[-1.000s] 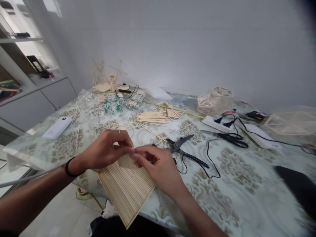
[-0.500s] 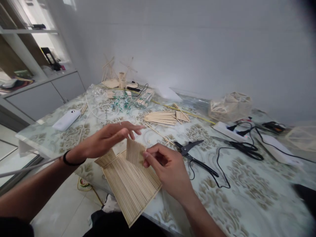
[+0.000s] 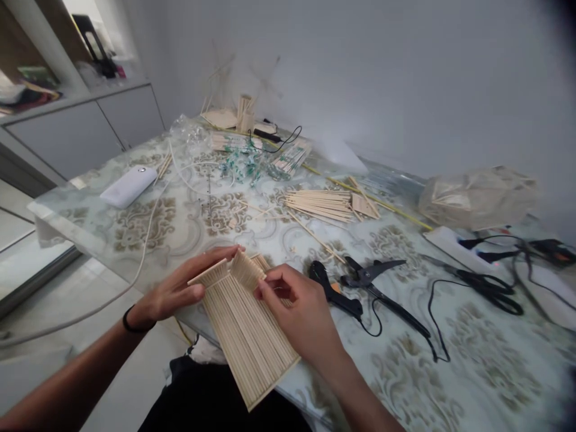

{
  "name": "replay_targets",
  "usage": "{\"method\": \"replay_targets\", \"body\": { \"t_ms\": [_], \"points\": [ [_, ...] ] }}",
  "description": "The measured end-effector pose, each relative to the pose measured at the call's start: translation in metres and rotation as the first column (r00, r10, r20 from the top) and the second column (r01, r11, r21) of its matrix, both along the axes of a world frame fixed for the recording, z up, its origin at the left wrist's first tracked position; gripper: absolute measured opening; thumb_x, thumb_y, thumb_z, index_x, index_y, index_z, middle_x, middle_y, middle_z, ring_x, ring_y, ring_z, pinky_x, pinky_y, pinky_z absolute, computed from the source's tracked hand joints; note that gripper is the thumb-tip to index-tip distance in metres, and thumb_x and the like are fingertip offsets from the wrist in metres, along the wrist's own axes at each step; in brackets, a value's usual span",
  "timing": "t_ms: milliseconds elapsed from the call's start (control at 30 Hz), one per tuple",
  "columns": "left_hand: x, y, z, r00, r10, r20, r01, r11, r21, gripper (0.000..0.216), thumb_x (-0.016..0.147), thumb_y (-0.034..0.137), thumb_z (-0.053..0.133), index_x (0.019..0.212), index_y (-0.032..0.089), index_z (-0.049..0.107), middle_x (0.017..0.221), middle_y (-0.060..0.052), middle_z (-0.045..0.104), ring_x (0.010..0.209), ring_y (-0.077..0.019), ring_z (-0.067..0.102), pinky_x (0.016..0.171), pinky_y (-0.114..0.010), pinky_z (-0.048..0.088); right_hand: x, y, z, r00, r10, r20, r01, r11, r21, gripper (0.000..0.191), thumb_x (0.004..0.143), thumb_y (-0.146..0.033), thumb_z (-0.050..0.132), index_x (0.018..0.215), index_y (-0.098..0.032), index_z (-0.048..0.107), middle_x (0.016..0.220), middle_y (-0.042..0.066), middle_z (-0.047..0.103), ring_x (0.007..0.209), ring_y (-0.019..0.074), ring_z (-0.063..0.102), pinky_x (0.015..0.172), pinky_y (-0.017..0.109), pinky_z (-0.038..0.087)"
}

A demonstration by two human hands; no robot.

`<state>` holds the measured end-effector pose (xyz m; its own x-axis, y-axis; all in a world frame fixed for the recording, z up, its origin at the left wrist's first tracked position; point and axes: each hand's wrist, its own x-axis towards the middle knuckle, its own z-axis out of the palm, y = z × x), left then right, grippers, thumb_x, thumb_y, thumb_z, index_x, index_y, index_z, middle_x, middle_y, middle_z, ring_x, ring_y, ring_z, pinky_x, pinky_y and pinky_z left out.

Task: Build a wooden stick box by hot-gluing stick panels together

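A base panel (image 3: 252,342) of thin wooden sticks laid side by side leans over the table's front edge toward my lap. At its far end stand short upright stick walls. My right hand (image 3: 306,312) pinches the edge of a small stick panel (image 3: 246,271) between thumb and fingertips, holding it upright on the base. My left hand (image 3: 186,282) is around the far left corner; its fingers lie along the back of the left wall (image 3: 210,276), the thumb at its outer end. The fingers partly hide the joint between walls.
Right of my hand lie a black corded tool with an orange part (image 3: 335,293), pruning shears (image 3: 371,276) and black scissors (image 3: 486,285). Beyond are loose sticks (image 3: 317,204), a white power strip (image 3: 463,249), a white phone-like device (image 3: 129,186) and stick models (image 3: 481,195).
My left hand has come down from above the small panel to the left wall. The small panel, in my right hand, now stands against that wall. The view has shifted, uncovering the black corded tool.
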<state>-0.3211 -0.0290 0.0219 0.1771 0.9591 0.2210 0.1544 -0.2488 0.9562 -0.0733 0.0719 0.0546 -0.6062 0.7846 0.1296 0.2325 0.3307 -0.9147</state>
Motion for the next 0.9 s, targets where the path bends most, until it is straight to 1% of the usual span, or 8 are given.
{"method": "replay_targets", "body": {
  "t_ms": [100,200,333,533,600,667,767,900],
  "points": [
    [0.004,-0.001,-0.009,0.999,0.048,0.015,-0.047,0.999,-0.027,0.065,0.11,0.062,0.047,0.167,0.03,0.045,0.174,-0.009,0.046,0.161,-0.0394,0.039,0.135,-0.059,0.025,-0.001,-0.001,-0.001,0.999,0.024,0.021,-0.025,0.999,0.043,0.017,0.098,-0.023,0.065,0.081,-0.023,0.063,0.076,-0.001,0.074,0.067,0.0138,0.075,0.065,0.023,0.059],
    [0.009,0.002,-0.013,0.996,0.088,0.028,-0.087,0.996,-0.034,0.065,0.11,0.062,0.045,0.166,0.028,0.047,0.166,-0.012,0.056,0.155,-0.0384,0.049,0.132,-0.058,0.03,-0.002,-0.003,-0.001,0.998,0.045,0.043,-0.048,0.995,0.09,0.016,0.098,-0.021,0.065,0.081,-0.023,0.064,0.077,-0.002,0.072,0.067,0.0128,0.074,0.065,0.022,0.059],
    [0.015,0.005,-0.012,0.992,0.117,0.043,-0.118,0.993,0.014,0.064,0.11,0.063,0.044,0.162,0.027,0.052,0.156,-0.012,0.065,0.145,-0.0362,0.058,0.128,-0.053,0.036,-0.003,-0.007,0.0,0.997,0.071,0.023,-0.073,0.994,0.075,0.016,0.098,-0.019,0.064,0.083,-0.022,0.064,0.08,-0.001,0.072,0.071,0.0116,0.075,0.069,0.02,0.062],
    [0.019,0.008,-0.013,0.985,0.173,0.025,-0.175,0.981,0.089,0.055,0.114,0.053,0.041,0.16,0.027,0.055,0.148,-0.01,0.071,0.139,-0.031,0.062,0.126,-0.047,0.037,-0.003,-0.007,0.001,0.994,0.1,0.042,-0.104,0.986,0.13,0.014,0.096,-0.014,0.066,0.085,-0.023,0.065,0.081,-0.003,0.072,0.07,0.0103,0.074,0.07,0.019,0.063],
    [0.02,0.008,-0.014,0.984,0.179,0.024,-0.181,0.976,0.12,0.051,0.115,0.05,0.041,0.158,0.028,0.058,0.141,-0.008,0.075,0.136,-0.0299,0.064,0.125,-0.046,0.038,-0.002,-0.007,0.001,0.993,0.108,0.055,-0.114,0.983,0.142,0.009,0.095,-0.014,0.068,0.093,-0.023,0.069,0.086,-0.003,0.076,0.073,0.0112,0.076,0.073,0.02,0.064],
    [0.02,0.009,-0.015,0.981,0.19,0.022,-0.192,0.972,0.137,0.049,0.116,0.047,0.04,0.155,0.028,0.062,0.139,-0.008,0.076,0.133,-0.0292,0.066,0.122,-0.045,0.041,-0.002,-0.007,-0.001,0.99,0.125,0.06,-0.134,0.977,0.166,0.014,0.096,-0.014,0.069,0.105,-0.023,0.072,0.097,-0.001,0.081,0.081,0.0128,0.079,0.081,0.024,0.066],
    [0.021,0.009,-0.015,0.978,0.21,0.013,-0.209,0.967,0.146,0.047,0.116,0.045,0.04,0.153,0.028,0.063,0.148,-0.008,0.071,0.137,-0.0284,0.064,0.121,-0.043,0.043,-0.003,-0.007,-0.004,0.987,0.154,0.054,-0.162,0.965,0.207,0.024,0.1,-0.014,0.066,0.121,-0.022,0.074,0.114,0.003,0.084,0.096,0.0156,0.081,0.093,0.028,0.067],
    [0.023,0.01,-0.014,0.976,0.22,-0.001,-0.217,0.965,0.144,0.048,0.116,0.047,0.04,0.155,0.027,0.06,0.144,-0.01,0.072,0.134,-0.0277,0.065,0.118,-0.041,0.046,-0.002,-0.007,-0.007,0.98,0.195,0.046,-0.201,0.958,0.204,0.029,0.102,-0.014,0.064,0.128,-0.02,0.076,0.123,0.006,0.084,0.102,0.017,0.082,0.095,0.027,0.067]
  ]
}}
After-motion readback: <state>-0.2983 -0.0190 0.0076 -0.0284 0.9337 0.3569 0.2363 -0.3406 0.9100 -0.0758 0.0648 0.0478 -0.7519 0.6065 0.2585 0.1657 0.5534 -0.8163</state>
